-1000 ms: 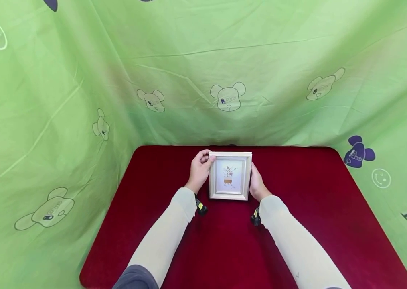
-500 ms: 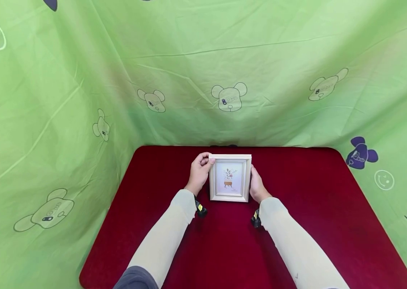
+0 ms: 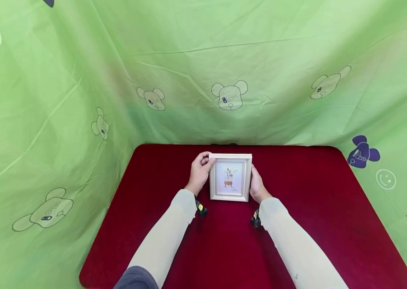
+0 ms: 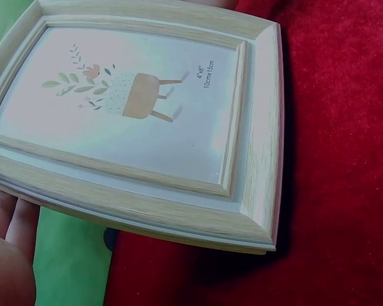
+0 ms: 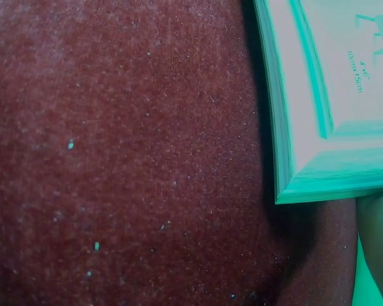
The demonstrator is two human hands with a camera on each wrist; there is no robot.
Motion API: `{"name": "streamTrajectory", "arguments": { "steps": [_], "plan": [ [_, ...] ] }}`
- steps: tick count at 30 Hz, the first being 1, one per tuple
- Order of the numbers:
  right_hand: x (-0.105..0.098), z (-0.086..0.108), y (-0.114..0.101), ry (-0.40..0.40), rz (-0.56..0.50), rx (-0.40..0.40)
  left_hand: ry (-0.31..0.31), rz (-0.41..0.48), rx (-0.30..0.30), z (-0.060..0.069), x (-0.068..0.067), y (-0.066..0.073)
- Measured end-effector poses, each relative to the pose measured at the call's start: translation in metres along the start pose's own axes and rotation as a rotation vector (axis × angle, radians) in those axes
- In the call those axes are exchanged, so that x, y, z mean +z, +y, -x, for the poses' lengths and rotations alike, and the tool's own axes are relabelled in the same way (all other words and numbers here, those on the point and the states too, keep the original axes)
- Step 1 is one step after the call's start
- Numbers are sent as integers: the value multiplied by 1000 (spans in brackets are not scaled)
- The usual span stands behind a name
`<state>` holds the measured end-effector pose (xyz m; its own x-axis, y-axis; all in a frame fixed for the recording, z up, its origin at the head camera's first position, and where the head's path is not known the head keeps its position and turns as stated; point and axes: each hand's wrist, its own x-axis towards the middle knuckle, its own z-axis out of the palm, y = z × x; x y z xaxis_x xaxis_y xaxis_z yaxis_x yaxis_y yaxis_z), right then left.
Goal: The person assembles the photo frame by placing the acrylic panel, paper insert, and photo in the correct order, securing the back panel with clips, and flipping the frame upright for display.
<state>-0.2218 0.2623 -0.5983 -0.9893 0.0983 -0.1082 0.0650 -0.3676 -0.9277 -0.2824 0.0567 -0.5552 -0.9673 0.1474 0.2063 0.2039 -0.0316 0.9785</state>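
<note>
A pale wooden picture frame stands nearly upright at the far middle of the red table, its front facing me. Behind its pane, a print shows a potted plant on an orange legged stand. My left hand grips the upper left side, thumb on the front border, other fingers partly behind. My right hand holds the right side; its fingers are mostly hidden behind the frame. In the left wrist view the frame shows small size lettering under the stand. The right wrist view catches one corner of the frame.
The dark red cloth-covered table has rounded corners. Green cloth with printed bear heads hangs behind it and on both sides. A small black device with a yellow mark sits on each wrist.
The picture frame has come down slightly with both hands still on it, mostly in the first half second. The camera view has shifted a little.
</note>
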Motion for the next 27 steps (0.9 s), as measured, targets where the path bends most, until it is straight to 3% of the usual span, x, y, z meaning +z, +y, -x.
{"name": "streamTrajectory", "arguments": {
  "steps": [22,27],
  "plan": [
    [-1,0,2,21,31,-8,10,27,-8,1,1,-1],
    [-2,2,2,11,38,-3,-3,-1,-11,2,0,-2]
  ]
}}
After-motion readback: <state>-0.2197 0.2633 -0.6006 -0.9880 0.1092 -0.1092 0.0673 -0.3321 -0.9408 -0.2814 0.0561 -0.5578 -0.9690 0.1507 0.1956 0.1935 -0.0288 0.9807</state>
